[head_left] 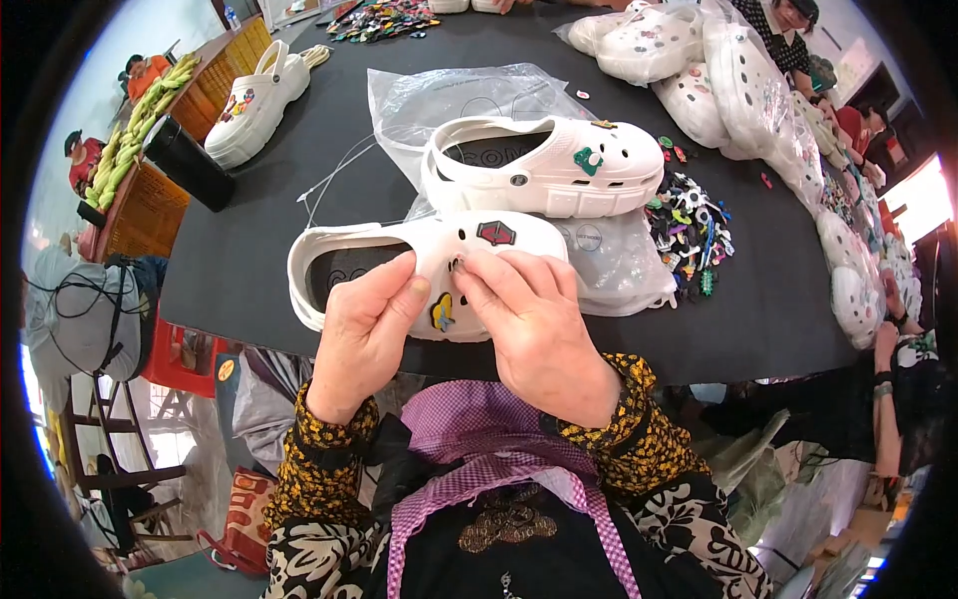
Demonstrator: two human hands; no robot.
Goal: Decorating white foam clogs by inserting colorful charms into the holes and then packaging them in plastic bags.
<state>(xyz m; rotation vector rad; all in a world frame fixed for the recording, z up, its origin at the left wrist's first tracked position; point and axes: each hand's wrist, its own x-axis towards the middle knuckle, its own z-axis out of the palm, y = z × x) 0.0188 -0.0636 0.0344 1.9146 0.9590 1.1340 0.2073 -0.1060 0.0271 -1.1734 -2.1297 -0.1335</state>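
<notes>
A white clog (539, 229) lies near me on the table, its toe to the right. It bears a red and black charm (496, 234) and a yellow and blue charm (442, 311). My left hand (365, 329) grips its near side, thumb on the upper. The fingers and thumb of my right hand (539, 324) are pinched together over the holes; a small dark bit shows at their tips, too covered to name. Behind it sits a second white clog (469, 185) with a green charm (588, 161) and a brownish charm (603, 125).
Loose charms (689, 240) are heaped right of the clogs, beside clear plastic bags (399, 110). A black bottle (188, 163) and another decorated clog (249, 125) stand at the left. Bagged clogs (738, 80) line the right side of the dark table (778, 290); other people sit beyond.
</notes>
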